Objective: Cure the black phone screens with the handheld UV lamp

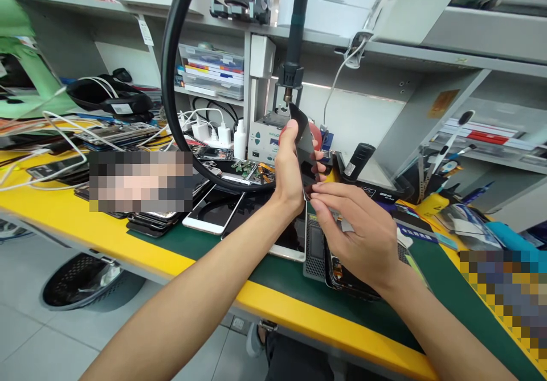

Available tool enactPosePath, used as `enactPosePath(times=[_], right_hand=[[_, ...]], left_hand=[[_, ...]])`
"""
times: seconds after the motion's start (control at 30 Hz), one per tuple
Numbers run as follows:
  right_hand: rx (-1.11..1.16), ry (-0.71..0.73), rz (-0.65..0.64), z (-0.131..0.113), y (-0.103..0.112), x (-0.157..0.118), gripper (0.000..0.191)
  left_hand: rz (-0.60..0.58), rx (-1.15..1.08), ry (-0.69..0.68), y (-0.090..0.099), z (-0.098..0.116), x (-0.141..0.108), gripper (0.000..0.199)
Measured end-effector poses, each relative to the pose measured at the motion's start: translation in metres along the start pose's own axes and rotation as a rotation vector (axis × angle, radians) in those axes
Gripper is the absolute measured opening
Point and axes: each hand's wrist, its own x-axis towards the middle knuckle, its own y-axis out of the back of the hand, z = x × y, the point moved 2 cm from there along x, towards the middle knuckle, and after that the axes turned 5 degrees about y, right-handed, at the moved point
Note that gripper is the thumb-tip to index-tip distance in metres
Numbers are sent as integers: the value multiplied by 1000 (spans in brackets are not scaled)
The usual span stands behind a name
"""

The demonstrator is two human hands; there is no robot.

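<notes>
My left hand (pixel 289 170) is wrapped round a thin dark phone screen panel (pixel 304 147), held upright on its edge, thumb on the near side and fingertips showing behind it. The fingers of my right hand (pixel 359 230) pinch the panel's lower corner. Just above the panel's top end hangs the metal nozzle of a black hot-air handpiece (pixel 294 45). Under my hands lie a white-framed phone (pixel 213 210), another light-edged phone (pixel 294 244) and an opened dark device (pixel 342 275) with inner parts exposed.
A thick black hose (pixel 167 85) loops down at centre left. Stacked phones (pixel 154 221) lie on the left of the yellow-edged bench (pixel 277 307). Behind stand a control station (pixel 262 139) and a white bottle (pixel 240 140). Tools (pixel 444 153) stand at right; a bin (pixel 92 284) is below.
</notes>
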Motion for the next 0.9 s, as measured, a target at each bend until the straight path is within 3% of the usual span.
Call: enactPosePath(times=[0.37, 0.67, 0.9], right_hand=[[11, 1, 17, 1, -1, 0, 17], [-4, 7, 29, 1, 2, 0, 19], [3, 22, 37, -1, 4, 0, 19]], left_hand=[[-61, -40, 75, -4, 1, -4, 56], [-112, -10, 35, -6, 3, -7, 49], [-253, -19, 91, -7, 4, -8, 58]])
